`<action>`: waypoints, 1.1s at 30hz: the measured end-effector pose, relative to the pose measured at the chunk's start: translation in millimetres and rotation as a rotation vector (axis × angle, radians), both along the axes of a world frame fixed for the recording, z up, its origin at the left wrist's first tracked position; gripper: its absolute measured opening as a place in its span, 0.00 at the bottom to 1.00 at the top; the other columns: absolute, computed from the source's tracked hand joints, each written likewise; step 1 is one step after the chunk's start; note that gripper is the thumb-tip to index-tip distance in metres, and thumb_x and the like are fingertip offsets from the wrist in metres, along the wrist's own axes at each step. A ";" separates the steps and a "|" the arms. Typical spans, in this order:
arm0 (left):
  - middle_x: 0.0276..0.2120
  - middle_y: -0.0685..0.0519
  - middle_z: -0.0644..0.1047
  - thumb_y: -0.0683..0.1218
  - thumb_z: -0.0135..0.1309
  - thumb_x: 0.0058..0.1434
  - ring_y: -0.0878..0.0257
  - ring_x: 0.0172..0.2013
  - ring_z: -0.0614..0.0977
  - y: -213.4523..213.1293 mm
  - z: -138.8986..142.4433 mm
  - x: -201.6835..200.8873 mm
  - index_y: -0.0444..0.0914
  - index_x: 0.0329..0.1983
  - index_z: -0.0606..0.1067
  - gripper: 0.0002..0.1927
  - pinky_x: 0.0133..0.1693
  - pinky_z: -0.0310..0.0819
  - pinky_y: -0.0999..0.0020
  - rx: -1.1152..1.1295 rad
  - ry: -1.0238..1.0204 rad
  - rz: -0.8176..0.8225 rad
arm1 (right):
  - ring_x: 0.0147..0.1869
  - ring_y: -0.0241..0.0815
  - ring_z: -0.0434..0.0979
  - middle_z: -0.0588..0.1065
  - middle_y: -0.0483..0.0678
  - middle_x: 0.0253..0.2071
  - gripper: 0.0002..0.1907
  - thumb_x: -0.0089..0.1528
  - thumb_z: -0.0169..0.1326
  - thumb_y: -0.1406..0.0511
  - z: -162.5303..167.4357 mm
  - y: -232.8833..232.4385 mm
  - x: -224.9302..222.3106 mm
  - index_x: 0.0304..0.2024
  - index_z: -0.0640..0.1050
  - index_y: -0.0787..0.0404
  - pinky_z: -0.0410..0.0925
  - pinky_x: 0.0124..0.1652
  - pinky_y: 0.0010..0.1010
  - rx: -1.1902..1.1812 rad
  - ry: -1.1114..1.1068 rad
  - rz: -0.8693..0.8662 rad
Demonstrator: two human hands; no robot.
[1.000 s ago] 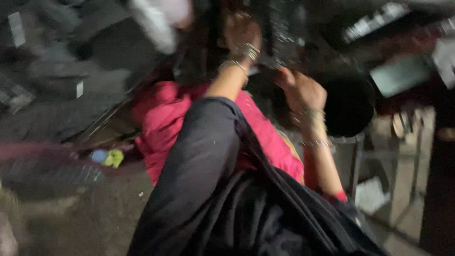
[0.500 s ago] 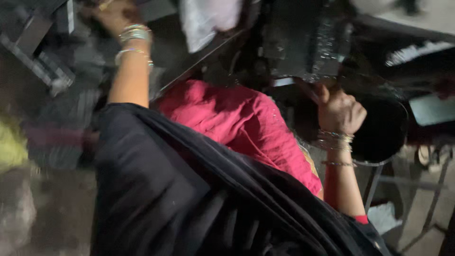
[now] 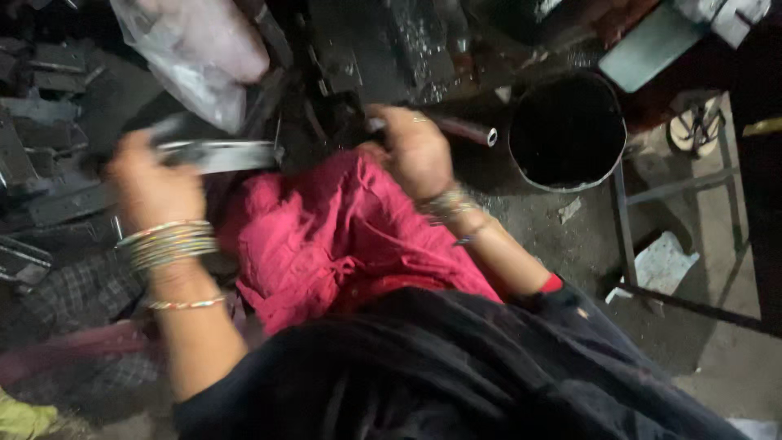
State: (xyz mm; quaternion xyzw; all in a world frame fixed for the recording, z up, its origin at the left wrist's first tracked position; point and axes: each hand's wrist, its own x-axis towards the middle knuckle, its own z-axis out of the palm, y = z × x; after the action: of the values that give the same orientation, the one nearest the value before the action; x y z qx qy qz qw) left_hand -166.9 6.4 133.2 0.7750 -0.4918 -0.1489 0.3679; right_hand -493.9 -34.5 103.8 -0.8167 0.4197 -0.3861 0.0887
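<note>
— Since half a second back, what has shifted?

— Both of my hands have come lower and closer together. My left hand (image 3: 151,183) was up in the far left corner of the floor clutter; now it sits at mid-left, closed round a flat grey metal bar (image 3: 216,155). My right hand (image 3: 417,151) has swung in from the right edge of the dark round metal tub (image 3: 568,130) to the middle of the work.

— Going from the left, what lies where?

— Dark metal scrap pieces (image 3: 49,163) are piled at the left edge of the floor. A clear crumpled plastic bag (image 3: 195,57) hangs above the bar. My crumpled pink cloth (image 3: 342,244) spreads over my lap, between my two arms.

— And the bar's long axis?

— It runs nearly level, left to right, its free end pointing towards my right hand. My left hand is on it; the right is near that end but apart from it.

— The right hand, then?

— Its fingers are curled shut round a slim dark metal tube (image 3: 464,129), whose open end points right, just beside the tub's rim.

— How tight is the left grip?

— Fingers wrapped and pressed together, though blur hides how firmly.
</note>
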 end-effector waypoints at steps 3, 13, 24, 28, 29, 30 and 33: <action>0.40 0.44 0.84 0.38 0.62 0.58 0.48 0.36 0.86 -8.7 -38.3 -70.4 0.35 0.56 0.77 0.21 0.35 0.78 0.53 0.126 0.312 -0.256 | 0.52 0.54 0.81 0.78 0.53 0.52 0.38 0.57 0.64 0.65 -11.4 28.3 20.4 0.70 0.68 0.56 0.74 0.50 0.39 0.095 0.025 0.140; 0.38 0.44 0.84 0.45 0.60 0.66 0.63 0.39 0.80 -78.3 -153.8 -191.3 0.28 0.44 0.82 0.13 0.43 0.76 0.66 0.153 0.602 -0.469 | 0.41 0.24 0.72 0.76 0.38 0.40 0.32 0.67 0.59 0.65 -80.6 12.6 -56.1 0.71 0.64 0.63 0.71 0.40 0.21 0.754 -0.600 0.248; 0.65 0.43 0.72 0.44 0.46 0.69 0.46 0.65 0.72 -159.7 -190.6 -214.3 0.42 0.69 0.73 0.24 0.64 0.69 0.54 -0.117 -0.352 -0.193 | 0.42 0.56 0.81 0.80 0.56 0.37 0.26 0.66 0.54 0.46 -69.1 -56.4 -80.4 0.45 0.78 0.62 0.70 0.39 0.47 0.201 0.609 -0.304; 0.70 0.45 0.66 0.50 0.47 0.66 0.48 0.68 0.65 -148.8 -181.6 -231.6 0.39 0.63 0.75 0.24 0.63 0.62 0.49 0.089 -0.621 -0.299 | 0.43 0.57 0.82 0.81 0.55 0.36 0.19 0.68 0.51 0.56 -69.4 -41.3 -101.8 0.51 0.78 0.63 0.71 0.40 0.48 0.287 0.821 -0.172; 0.71 0.45 0.65 0.52 0.47 0.65 0.49 0.69 0.64 -143.3 -178.2 -234.6 0.39 0.62 0.75 0.24 0.62 0.60 0.47 0.129 -0.655 -0.320 | 0.43 0.58 0.82 0.81 0.57 0.36 0.20 0.67 0.52 0.54 -70.7 -42.9 -104.2 0.50 0.78 0.64 0.72 0.39 0.49 0.313 0.821 -0.151; 0.72 0.45 0.64 0.53 0.47 0.65 0.50 0.69 0.62 -138.7 -175.9 -236.2 0.38 0.60 0.76 0.24 0.62 0.58 0.46 0.146 -0.681 -0.338 | 0.42 0.59 0.82 0.81 0.58 0.37 0.22 0.66 0.53 0.53 -72.7 -46.1 -105.7 0.49 0.78 0.65 0.72 0.39 0.50 0.343 0.822 -0.127; 0.73 0.45 0.65 0.51 0.42 0.73 0.53 0.73 0.60 -146.7 -171.0 -239.2 0.40 0.60 0.78 0.20 0.67 0.54 0.50 0.364 -0.683 -0.402 | 0.47 0.60 0.82 0.81 0.59 0.41 0.22 0.66 0.54 0.50 -81.7 -64.3 -107.1 0.45 0.79 0.64 0.74 0.43 0.49 0.456 0.838 -0.117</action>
State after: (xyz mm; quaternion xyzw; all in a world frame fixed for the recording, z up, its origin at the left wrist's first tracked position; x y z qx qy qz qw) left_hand -406.1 -140.2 -37.7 0.7210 -0.6920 -0.0370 0.0055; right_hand -601.0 -98.9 22.1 -0.8366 0.5387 0.0739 0.0666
